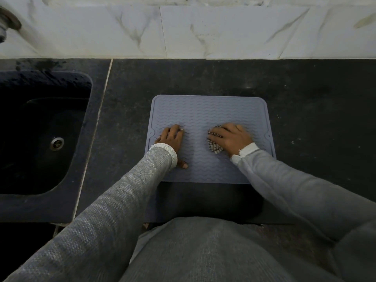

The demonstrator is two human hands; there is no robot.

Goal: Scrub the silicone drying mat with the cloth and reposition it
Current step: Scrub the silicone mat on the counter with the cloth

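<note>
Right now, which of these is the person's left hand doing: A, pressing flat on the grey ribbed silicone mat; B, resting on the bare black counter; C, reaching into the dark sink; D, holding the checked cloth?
A: the left hand lies flat on the grey ribbed silicone mat, while the right hand has the checked cloth.

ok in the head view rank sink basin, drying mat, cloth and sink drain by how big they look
1. sink basin (partly cut off)
2. drying mat; close to the basin, order unsure
3. cloth, mostly hidden under the right hand
4. sink drain
</note>
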